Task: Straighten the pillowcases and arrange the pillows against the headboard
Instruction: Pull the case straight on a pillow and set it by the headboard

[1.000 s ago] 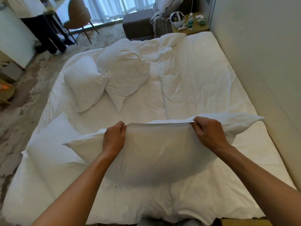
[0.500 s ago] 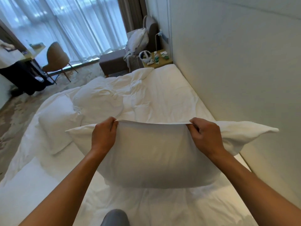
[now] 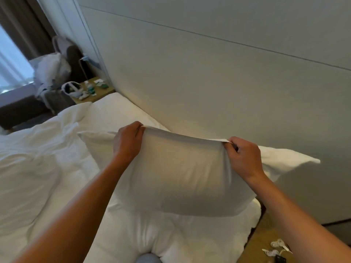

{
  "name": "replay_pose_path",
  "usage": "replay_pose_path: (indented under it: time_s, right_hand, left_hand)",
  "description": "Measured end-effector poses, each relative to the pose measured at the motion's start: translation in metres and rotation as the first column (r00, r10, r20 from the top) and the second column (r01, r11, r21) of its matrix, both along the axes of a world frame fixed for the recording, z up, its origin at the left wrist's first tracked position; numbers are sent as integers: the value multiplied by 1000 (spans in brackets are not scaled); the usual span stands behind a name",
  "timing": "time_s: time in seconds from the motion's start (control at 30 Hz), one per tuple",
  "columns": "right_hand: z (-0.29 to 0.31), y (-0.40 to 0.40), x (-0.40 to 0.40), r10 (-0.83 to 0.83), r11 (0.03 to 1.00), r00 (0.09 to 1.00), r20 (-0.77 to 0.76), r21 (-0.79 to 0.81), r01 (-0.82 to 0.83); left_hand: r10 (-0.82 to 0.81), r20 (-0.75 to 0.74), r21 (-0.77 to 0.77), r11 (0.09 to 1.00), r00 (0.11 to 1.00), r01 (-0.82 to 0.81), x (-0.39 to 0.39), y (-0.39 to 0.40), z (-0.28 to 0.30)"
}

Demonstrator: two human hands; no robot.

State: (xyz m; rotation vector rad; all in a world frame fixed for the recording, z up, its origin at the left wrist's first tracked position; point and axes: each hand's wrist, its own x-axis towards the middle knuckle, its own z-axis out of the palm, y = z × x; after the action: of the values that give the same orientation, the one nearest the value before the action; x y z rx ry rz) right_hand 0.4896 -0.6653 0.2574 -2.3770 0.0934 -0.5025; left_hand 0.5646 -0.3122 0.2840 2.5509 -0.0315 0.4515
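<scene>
I hold a white pillow (image 3: 182, 173) up above the bed (image 3: 199, 238), right in front of the grey padded headboard (image 3: 218, 82). My left hand (image 3: 128, 142) pinches the pillowcase's top edge on the left. My right hand (image 3: 242, 158) pinches the same edge on the right. The pillow hangs below both hands, its two corners sticking out sideways, the right one close to the headboard. The other pillows are out of view.
A rumpled white duvet (image 3: 38, 164) covers the bed's left part. A far nightstand (image 3: 93, 91) carries small items, beside an armchair (image 3: 57, 76) piled with linen. A near nightstand (image 3: 266, 245) at the lower right holds white cables. My knee (image 3: 148, 258) shows at the bottom.
The pillow has swung right, from over the bed's middle to in front of the headboard, and my view has turned with it. Both hands have kept their grip on its top edge.
</scene>
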Motion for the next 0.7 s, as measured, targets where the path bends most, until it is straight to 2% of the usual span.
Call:
replay_pose_path:
  time_s: [0.13, 0.33, 0.53, 0.7]
  right_hand:
    - [-10, 8, -1, -118, 992, 993, -16, -44, 117]
    - [-19, 42, 3, -273, 956, 962, -21, -119, 268]
    - [-6, 59, -3, -421, 894, 905, 54, -143, 424]
    - [4, 75, -12, -494, 854, 866, 74, -147, 499]
  left_hand:
    - [-99, -71, 2, 995, 992, 100, 44, -4, -15]
    - [-248, -90, 23, 968, 965, 251, 98, 11, -36]
    - [-403, -38, -19, 915, 914, 403, 142, -1, -14]
    - [-468, 8, -59, 882, 883, 468, 162, -10, 2]
